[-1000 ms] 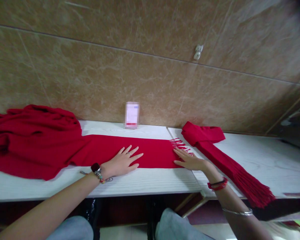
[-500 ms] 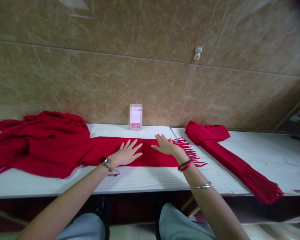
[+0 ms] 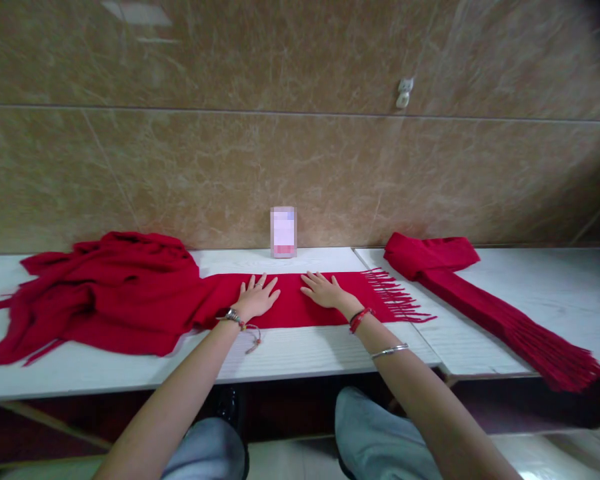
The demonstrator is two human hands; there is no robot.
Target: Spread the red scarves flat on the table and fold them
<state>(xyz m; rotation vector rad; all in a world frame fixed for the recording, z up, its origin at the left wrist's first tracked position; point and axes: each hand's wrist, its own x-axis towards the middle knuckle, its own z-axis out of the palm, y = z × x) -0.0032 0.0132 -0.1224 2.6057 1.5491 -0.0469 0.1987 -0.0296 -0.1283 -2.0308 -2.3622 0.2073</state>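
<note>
A long red scarf [image 3: 289,301] lies flattened across the white table, its fringe spread out at the right end. My left hand [image 3: 257,297] rests palm down on the scarf with fingers spread. To its right, my right hand [image 3: 324,291] is also laid flat on the cloth, fingers apart. Neither hand grips anything. On the left the flat strip runs into a rumpled heap of red cloth [image 3: 125,300]; where one ends and the other begins I cannot tell.
A second red scarf [image 3: 473,310], folded, lies to the right, its fringed end over the front edge of the white table [image 3: 300,350]. A blurred-out pink and white object [image 3: 284,233] stands against the brown tiled wall [image 3: 230,173]. A small white cat figure [image 3: 405,93] is on the wall.
My right hand has moved left along the scarf, away from the fringe, and now lies flatter. My left hand stays on the cloth. The camera view has shifted slightly.
</note>
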